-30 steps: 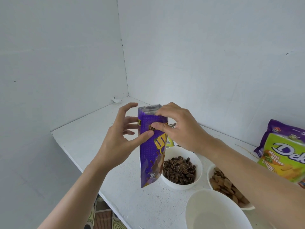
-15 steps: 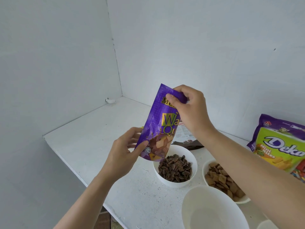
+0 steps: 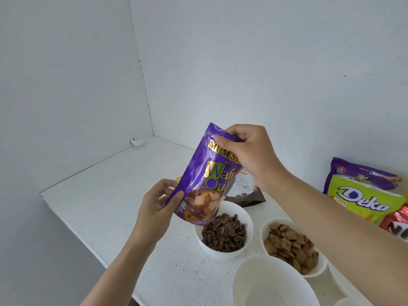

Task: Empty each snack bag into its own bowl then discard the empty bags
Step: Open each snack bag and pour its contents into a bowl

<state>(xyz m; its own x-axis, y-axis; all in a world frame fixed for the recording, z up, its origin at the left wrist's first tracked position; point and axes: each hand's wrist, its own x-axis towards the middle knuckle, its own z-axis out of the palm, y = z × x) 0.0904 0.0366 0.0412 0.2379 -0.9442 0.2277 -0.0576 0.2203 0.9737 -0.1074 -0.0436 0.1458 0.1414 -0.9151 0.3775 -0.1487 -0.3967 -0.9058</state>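
Note:
I hold a purple wafer snack bag (image 3: 205, 173) upright and tilted in the air above the white table (image 3: 106, 202). My right hand (image 3: 249, 153) pinches its top edge. My left hand (image 3: 159, 206) grips its lower left corner, thumb on the front. Just below the bag stands a white bowl of striped sunflower seeds (image 3: 224, 236). To its right is a white bowl of brown square snacks (image 3: 291, 246). An empty white bowl (image 3: 273, 283) sits nearest me.
A flat dark brown bag (image 3: 247, 195) lies behind the seed bowl. Green-and-purple Deka bag (image 3: 362, 195) and a red bag (image 3: 395, 224) lean at the right wall. Another bowl rim (image 3: 337, 281) shows at the right edge. Walls close the table's left and back.
The bag turned from edge-on to front-facing. My right hand rose to its top corner and my left hand slid down to its bottom corner.

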